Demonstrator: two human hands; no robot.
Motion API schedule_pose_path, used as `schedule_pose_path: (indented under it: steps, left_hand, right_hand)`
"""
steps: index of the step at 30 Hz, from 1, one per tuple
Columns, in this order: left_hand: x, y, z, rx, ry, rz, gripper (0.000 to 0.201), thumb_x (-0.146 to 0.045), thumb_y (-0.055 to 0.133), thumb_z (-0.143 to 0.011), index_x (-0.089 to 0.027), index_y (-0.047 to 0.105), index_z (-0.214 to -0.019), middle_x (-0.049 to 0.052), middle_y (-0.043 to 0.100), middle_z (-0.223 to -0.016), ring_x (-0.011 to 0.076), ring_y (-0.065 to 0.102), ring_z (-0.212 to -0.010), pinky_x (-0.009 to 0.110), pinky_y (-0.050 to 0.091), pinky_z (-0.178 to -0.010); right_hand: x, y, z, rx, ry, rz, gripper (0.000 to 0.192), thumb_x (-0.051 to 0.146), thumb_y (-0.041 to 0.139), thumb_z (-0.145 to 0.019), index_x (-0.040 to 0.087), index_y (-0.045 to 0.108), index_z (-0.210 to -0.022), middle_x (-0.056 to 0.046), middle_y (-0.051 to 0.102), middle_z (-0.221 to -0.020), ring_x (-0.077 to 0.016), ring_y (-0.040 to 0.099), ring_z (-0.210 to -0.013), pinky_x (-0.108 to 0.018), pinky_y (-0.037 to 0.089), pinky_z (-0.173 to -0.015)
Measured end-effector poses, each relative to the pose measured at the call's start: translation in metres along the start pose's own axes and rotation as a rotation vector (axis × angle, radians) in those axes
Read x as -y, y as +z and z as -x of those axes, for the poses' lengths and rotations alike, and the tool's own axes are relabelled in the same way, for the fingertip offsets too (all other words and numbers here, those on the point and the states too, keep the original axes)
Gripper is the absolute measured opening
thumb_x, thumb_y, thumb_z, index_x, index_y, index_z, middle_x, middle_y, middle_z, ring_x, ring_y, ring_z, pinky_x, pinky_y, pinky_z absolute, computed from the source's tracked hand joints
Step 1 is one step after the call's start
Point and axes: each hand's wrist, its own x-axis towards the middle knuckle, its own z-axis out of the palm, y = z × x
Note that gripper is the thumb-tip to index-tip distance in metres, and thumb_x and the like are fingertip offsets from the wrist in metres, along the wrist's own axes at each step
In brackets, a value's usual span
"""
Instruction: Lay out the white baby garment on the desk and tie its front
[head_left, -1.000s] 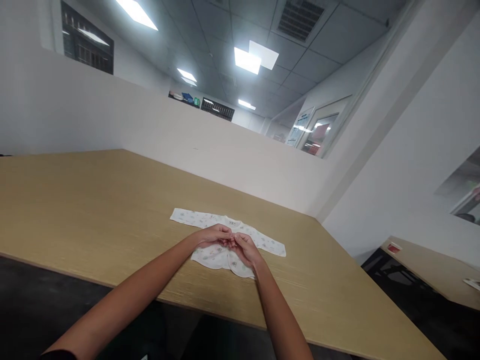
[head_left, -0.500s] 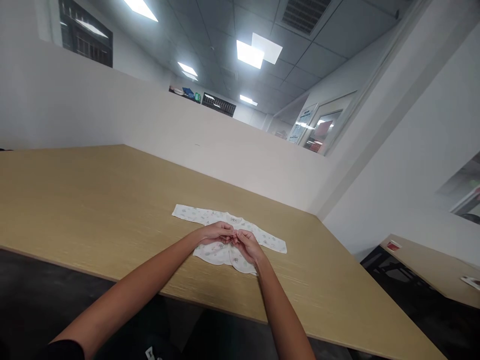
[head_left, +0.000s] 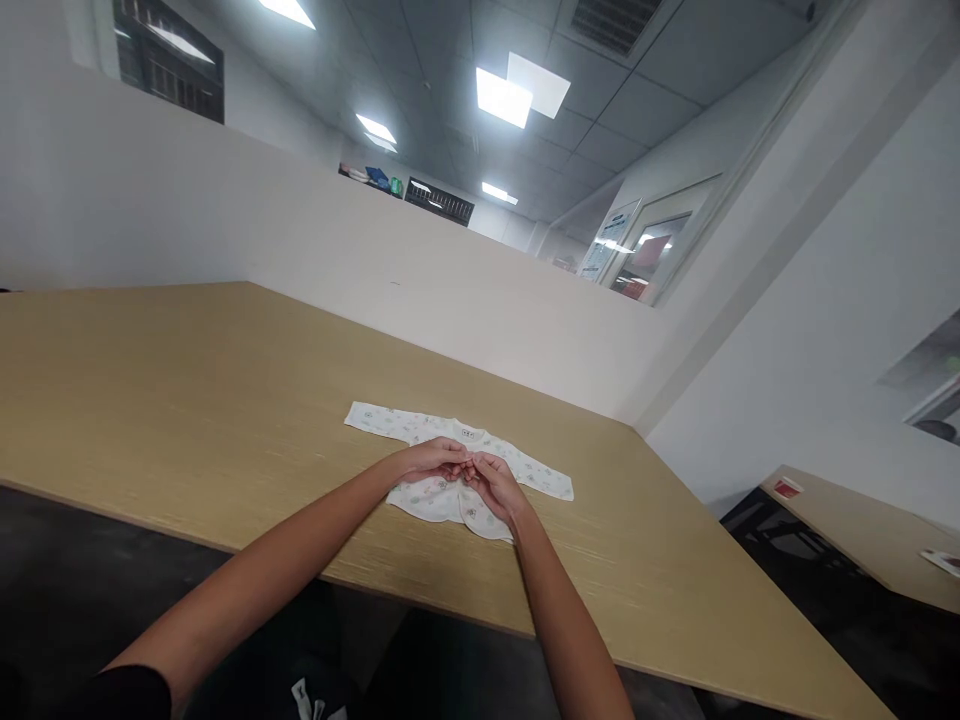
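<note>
Both hands met at frame ctr: left hand (head_left: pixel 429 460) & right hand (head_left: pixel 495 485), fingers pinched together on the baby shirt (head_left: pixel 457 478), spread flat on the table (head_left: pixel 187 400), apparently at its front closure.

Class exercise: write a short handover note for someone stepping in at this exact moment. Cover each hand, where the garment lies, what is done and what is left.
Left hand: fingertips pinched on the front centre of the small white printed baby shirt, just below the neckline.
Right hand: meets the left at the same spot, pinching the fabric too.
Shirt: flat on the light wooden table, both sleeves spread out sideways, collar away from the person.
Done: shirt laid out flat.
Left: the front closure under the fingers seems unfinished; it is too small to tell. No fold made yet.
</note>
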Motion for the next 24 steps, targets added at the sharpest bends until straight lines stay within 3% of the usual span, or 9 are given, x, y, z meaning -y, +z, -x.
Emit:
schedule_pose_path:
  steps: [7, 13, 19, 24]
  left_hand:
    - [0.001, -0.003, -0.001, -0.054, 0.014, -0.101, 0.043, -0.057, 0.078, -0.077, -0.015, 0.070, -0.083, 0.002, 0.060, -0.072, 0.0137, 0.051, -0.068, 0.028, 0.039, -0.066]
    - [0.005, -0.009, -0.005, -0.171, 0.042, -0.262, 0.043, -0.058, 0.067, -0.085, -0.016, 0.064, -0.077, -0.001, 0.053, -0.066, 0.0126, 0.049, -0.062, 0.027, 0.038, -0.059]
    - [0.008, -0.029, -0.010, -0.457, 0.054, -0.581, 0.038, -0.051, 0.055, -0.099, -0.016, 0.063, -0.088, 0.003, 0.064, -0.086, 0.0171, 0.061, -0.079, 0.034, 0.051, -0.076]
    - [0.015, -0.047, -0.003, -0.706, -0.032, -0.967, 0.021, -0.037, 0.065, -0.095, -0.016, 0.068, -0.097, 0.008, 0.066, -0.114, 0.0263, 0.058, -0.115, 0.049, 0.045, -0.103]
  right_hand:
    - [-0.001, -0.004, -0.003, 0.000, 0.027, 0.027, 0.031, 0.045, 0.084, -0.081, 0.016, 0.075, -0.087, -0.006, 0.067, -0.084, -0.0146, 0.055, -0.076, -0.028, 0.044, -0.074]
    - [0.001, -0.007, -0.007, -0.060, 0.036, 0.089, 0.028, 0.040, 0.083, -0.078, 0.016, 0.071, -0.087, -0.002, 0.063, -0.079, -0.0122, 0.054, -0.069, -0.026, 0.041, -0.064]
    - [0.001, -0.028, -0.011, -0.262, -0.010, 0.223, 0.032, 0.034, 0.076, -0.071, 0.018, 0.069, -0.097, 0.003, 0.060, -0.068, -0.0109, 0.052, -0.060, -0.024, 0.038, -0.056]
    - [-0.001, -0.051, -0.009, -0.449, -0.024, 0.392, 0.027, 0.035, 0.067, -0.068, 0.017, 0.067, -0.089, 0.005, 0.058, -0.061, -0.0102, 0.049, -0.051, -0.025, 0.040, -0.054]
